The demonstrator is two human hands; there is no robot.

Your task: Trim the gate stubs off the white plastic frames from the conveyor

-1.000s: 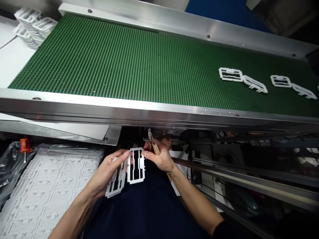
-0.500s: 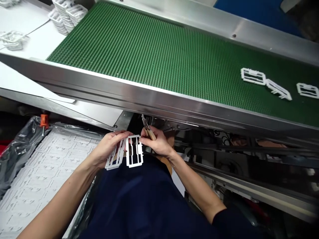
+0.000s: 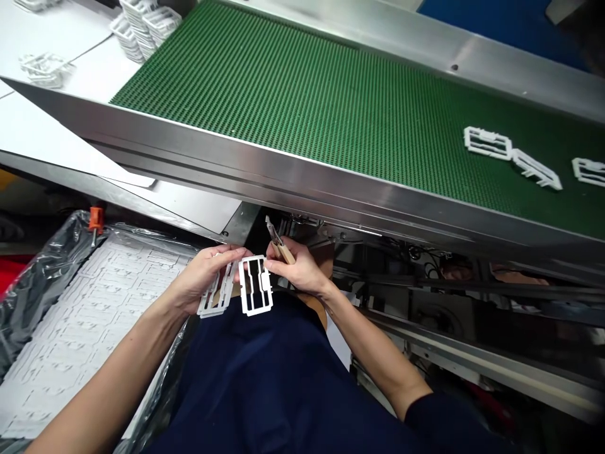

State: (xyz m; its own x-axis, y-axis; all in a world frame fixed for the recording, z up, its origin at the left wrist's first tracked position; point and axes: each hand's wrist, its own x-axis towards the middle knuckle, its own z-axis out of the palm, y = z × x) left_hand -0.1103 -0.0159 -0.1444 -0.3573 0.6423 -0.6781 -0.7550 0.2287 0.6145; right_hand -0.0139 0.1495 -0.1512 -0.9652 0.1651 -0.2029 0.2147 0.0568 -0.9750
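Note:
My left hand (image 3: 208,271) is closed on white plastic frames (image 3: 215,302), which hang from the fingers in a small overlapping group. Beside them, one more white plastic frame (image 3: 256,287) faces me, with slots and a small tab on its right side. My right hand (image 3: 300,268) pinches that frame near its upper right corner; the left fingertips are close to its top edge, and I cannot tell whether they touch it. Also in the right hand are cutting pliers (image 3: 282,249) with tan handles, their metal jaws pointing up and away from the frames.
A green conveyor belt (image 3: 307,101) with a metal side rail (image 3: 283,170) runs across in front; several white frames (image 3: 488,142) lie on its right part. Stacked frames (image 3: 142,25) stand at upper left. A plastic-lined box (image 3: 89,315) with layered white parts and an orange-handled clamp (image 3: 96,221) are at left.
The view has shifted slightly, so the belt and stacks appear further right. Both hands keep their hold, with the frames and pliers nearly in the same place.

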